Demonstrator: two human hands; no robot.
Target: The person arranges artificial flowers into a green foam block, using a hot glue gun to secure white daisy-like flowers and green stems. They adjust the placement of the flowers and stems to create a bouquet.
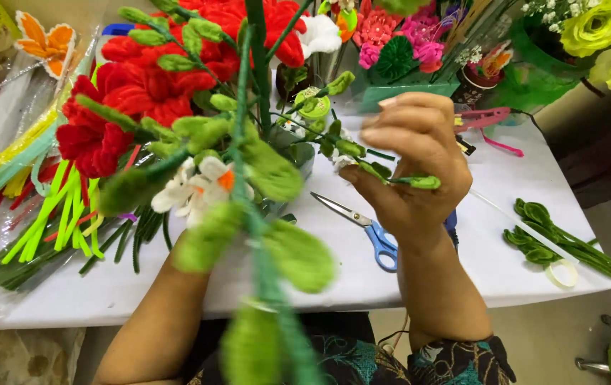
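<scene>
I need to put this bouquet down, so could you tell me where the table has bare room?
The white table is bare between the blue-handled scissors and the green leaf stems, and along the front edge below them. The left side is crowded with pipe cleaners; the back holds flower pots.

Fuzzy, matt chenille covered the red flowers (141, 85) and green leaf stems (562, 242), while the scissors (362, 224) showed shiny metal blades with glossy blue plastic handles on the smooth white table (490, 271).
</scene>
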